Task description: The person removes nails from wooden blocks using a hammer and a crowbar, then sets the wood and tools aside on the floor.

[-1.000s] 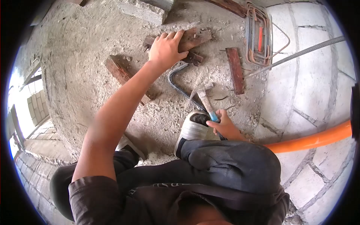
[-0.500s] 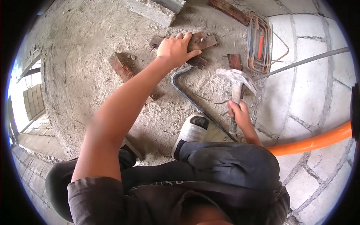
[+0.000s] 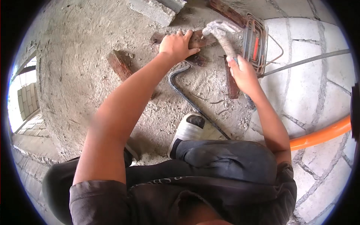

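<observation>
On the rough concrete floor (image 3: pixel 78 78) in the head view, a splintered wooden plank (image 3: pixel 200 39) lies under the left hand (image 3: pixel 175 45), which is half spread, fingers bent over its edge. The right hand (image 3: pixel 240 71) is closed around a claw hammer's (image 3: pixel 226 44) handle; the scuffed metal head appears over the plank's right end. Nearby lies 1 hooked, dark metal bar (image 3: pixel 188 99).

The left hand (image 3: pixel 175 45) hid part of a wooden piece (image 3: pixel 200 39); the right hand (image 3: pixel 242 72) covered the lower hammer handle (image 3: pixel 227 46). The hammer head (image 3: pixel 220 28) was blurred, the top edge cut off a concrete block (image 3: pixel 153 10), the shirt lettering (image 3: pixel 162 180) was unreadable
</observation>
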Motion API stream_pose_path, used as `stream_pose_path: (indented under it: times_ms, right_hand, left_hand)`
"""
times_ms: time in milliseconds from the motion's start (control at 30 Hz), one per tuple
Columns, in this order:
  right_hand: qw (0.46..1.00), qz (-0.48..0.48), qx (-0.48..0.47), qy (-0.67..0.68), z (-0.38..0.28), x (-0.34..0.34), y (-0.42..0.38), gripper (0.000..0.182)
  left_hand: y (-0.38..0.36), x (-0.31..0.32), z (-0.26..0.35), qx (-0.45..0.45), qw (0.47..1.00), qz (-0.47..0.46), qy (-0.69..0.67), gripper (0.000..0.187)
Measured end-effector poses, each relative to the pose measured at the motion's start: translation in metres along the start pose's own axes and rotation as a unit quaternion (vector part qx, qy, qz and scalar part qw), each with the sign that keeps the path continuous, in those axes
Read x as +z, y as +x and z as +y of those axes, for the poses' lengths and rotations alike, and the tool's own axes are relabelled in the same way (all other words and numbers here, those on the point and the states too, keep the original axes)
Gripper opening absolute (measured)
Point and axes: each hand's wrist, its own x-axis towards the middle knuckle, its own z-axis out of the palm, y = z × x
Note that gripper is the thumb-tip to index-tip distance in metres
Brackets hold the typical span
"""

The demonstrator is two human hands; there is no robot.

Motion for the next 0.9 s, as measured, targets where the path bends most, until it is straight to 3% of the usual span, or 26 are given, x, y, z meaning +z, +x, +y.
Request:
stream_pose_path:
  times_ms: [200,333,400,467,633,900]
  right_hand:
    - [1.0,-0.02,0.015,-0.016,0.002,0.0,0.006,0.056]
    - [0.996,0.084,-0.031,-0.01,-0.011,-0.014,0.012,0.059]
    - [0.997,0.078,-0.01,0.002,-0.008,-0.009,0.016,0.058]
    - [0.996,0.013,0.059,0.066,-0.007,-0.001,0.018,0.056]
    - [0.98,-0.018,0.1,0.173,0.028,0.036,0.015,0.051]
    - [0.991,0.037,0.048,0.121,0.002,0.003,0.011,0.056]
  left_hand:
    - [0.008,-0.01,0.001,-0.002,0.998,-0.056,-0.018,0.088]
    - [0.011,-0.013,0.003,-0.008,0.997,-0.068,-0.02,0.087]
    - [0.014,-0.004,0.0,-0.001,1.0,-0.028,-0.01,0.087]
    - [0.014,-0.007,0.001,0.004,1.0,-0.013,-0.009,0.087]
    - [0.016,-0.012,0.002,-0.011,0.998,-0.061,-0.019,0.086]
    - [0.017,-0.008,0.003,-0.004,0.999,-0.037,-0.027,0.084]
